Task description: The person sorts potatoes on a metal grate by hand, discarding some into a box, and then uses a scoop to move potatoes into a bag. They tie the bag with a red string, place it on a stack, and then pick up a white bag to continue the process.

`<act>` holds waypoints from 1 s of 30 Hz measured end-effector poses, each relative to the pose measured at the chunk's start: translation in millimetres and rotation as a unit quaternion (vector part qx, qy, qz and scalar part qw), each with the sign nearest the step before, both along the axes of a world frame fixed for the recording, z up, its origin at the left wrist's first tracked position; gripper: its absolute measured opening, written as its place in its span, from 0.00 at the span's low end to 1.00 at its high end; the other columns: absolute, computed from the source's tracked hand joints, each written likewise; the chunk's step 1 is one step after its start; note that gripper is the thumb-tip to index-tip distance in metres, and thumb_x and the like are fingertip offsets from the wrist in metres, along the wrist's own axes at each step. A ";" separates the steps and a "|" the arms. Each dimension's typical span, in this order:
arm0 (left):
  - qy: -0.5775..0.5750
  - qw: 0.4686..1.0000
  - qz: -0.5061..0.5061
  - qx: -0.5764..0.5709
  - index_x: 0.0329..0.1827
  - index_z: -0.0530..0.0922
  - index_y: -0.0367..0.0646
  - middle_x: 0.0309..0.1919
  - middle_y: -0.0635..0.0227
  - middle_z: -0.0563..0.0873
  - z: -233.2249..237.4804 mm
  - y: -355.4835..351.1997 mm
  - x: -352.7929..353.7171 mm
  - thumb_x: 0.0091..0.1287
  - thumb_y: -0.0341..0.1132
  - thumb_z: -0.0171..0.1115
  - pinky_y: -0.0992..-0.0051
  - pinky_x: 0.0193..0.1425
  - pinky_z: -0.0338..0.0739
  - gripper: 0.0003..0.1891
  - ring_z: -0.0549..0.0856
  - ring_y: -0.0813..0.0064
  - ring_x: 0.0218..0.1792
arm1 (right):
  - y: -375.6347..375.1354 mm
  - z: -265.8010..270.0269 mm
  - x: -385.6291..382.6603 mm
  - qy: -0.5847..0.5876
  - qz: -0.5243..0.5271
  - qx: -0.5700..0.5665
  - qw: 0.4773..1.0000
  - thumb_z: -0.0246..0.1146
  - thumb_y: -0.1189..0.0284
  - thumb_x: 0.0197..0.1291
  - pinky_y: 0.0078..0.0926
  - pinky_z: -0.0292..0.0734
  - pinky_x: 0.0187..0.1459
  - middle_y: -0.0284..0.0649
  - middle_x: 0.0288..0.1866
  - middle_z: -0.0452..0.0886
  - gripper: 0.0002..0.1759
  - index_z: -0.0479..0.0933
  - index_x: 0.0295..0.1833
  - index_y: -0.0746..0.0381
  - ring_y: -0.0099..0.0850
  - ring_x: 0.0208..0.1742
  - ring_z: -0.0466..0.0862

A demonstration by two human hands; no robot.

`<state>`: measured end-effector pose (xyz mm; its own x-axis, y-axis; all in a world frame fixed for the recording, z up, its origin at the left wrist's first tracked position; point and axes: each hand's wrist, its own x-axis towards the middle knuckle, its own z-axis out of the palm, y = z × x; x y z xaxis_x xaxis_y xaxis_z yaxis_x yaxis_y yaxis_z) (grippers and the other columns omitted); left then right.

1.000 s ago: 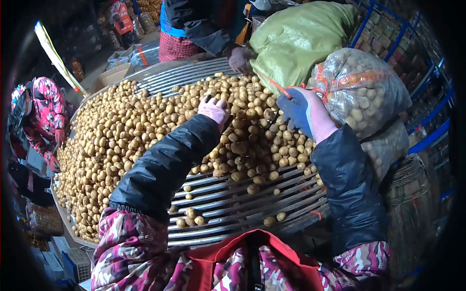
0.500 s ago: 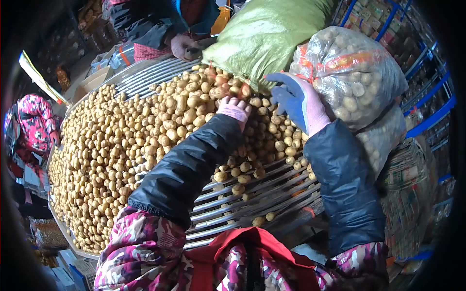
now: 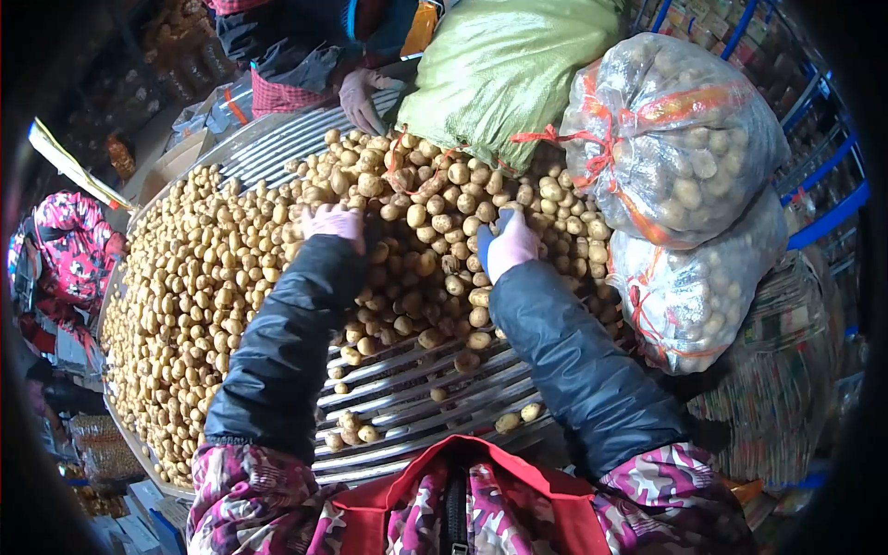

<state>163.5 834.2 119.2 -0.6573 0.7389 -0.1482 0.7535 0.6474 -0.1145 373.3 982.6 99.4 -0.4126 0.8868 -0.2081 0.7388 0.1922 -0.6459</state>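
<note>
Many small potatoes [image 3: 213, 287] lie heaped over a slatted metal table [image 3: 416, 398]. Wearing a pinkish glove, my left hand [image 3: 333, 225] rests on the pile, fingers apart and partly among the potatoes. To its right, my right hand [image 3: 509, 242], in a blue and pink glove, touches the potatoes with thumb and fingers apart. Neither hand has a firm hold on anything visible. Beyond them a green woven sack [image 3: 518, 74] lies at the pile's back edge, with a red string [image 3: 398, 166] near its mouth.
Two clear bags of potatoes [image 3: 684, 139], tied with red string, stand stacked at the right beside blue metal bars [image 3: 828, 208]. A co-worker's gloved hand [image 3: 363, 97] is by the sack. Another person [image 3: 74, 245] in pink is at the far left.
Both my hands have moved left, the right one away from the sack and down onto the pile. Potatoes have spread near the sack's mouth. The clear bags now show more fully.
</note>
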 end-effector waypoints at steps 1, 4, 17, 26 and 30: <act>0.026 0.999 -0.013 0.023 0.61 0.83 0.56 0.63 0.65 0.82 -7.0 -11.6 -7.3 0.66 0.45 0.61 0.45 0.80 0.53 0.20 0.75 0.60 0.70 | -3.0 -18.9 -0.3 0.050 -0.022 0.010 0.998 0.68 0.60 0.63 0.43 0.75 0.65 0.57 0.65 0.79 0.37 0.64 0.73 0.62 0.50 0.65 0.81; 0.043 0.995 -0.055 0.073 0.58 0.83 0.55 0.61 0.65 0.83 -31.8 -40.7 -14.0 0.66 0.47 0.62 0.46 0.77 0.57 0.19 0.76 0.59 0.68 | -1.9 -35.8 -25.5 0.105 -0.087 -0.007 0.991 0.68 0.61 0.61 0.44 0.74 0.68 0.59 0.68 0.76 0.41 0.60 0.75 0.62 0.53 0.67 0.79; 0.027 0.931 -0.057 0.358 0.58 0.83 0.55 0.57 0.64 0.85 -90.3 -71.5 4.8 0.61 0.49 0.69 0.48 0.72 0.66 0.22 0.75 0.51 0.68 | 59.5 -30.3 -48.9 0.298 -0.088 -0.328 0.892 0.62 0.61 0.68 0.30 0.76 0.25 0.38 0.37 0.83 0.13 0.80 0.51 0.56 0.30 0.27 0.81; 0.036 0.919 -0.126 0.373 0.66 0.76 0.49 0.62 0.57 0.81 -85.4 -102.6 7.8 0.56 0.45 0.71 0.47 0.71 0.69 0.32 0.75 0.47 0.68 | 134.3 -68.2 -65.7 -0.064 0.144 0.035 0.987 0.65 0.55 0.61 0.42 0.80 0.37 0.47 0.35 0.88 0.21 0.85 0.43 0.65 0.39 0.34 0.86; 0.082 0.941 -0.017 0.329 0.70 0.74 0.53 0.66 0.60 0.77 -73.7 -146.9 -26.5 0.54 0.45 0.72 0.50 0.74 0.65 0.37 0.73 0.52 0.70 | 141.5 -74.6 -63.7 0.088 0.125 0.071 0.986 0.67 0.55 0.56 0.45 0.81 0.47 0.51 0.38 0.89 0.23 0.87 0.39 0.66 0.45 0.40 0.88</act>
<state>136.9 687.4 45.4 -0.6061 0.6564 0.4492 0.7820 0.5950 0.1857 309.6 1124.0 24.8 -0.6407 0.7678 0.0050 0.5356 0.4516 -0.7136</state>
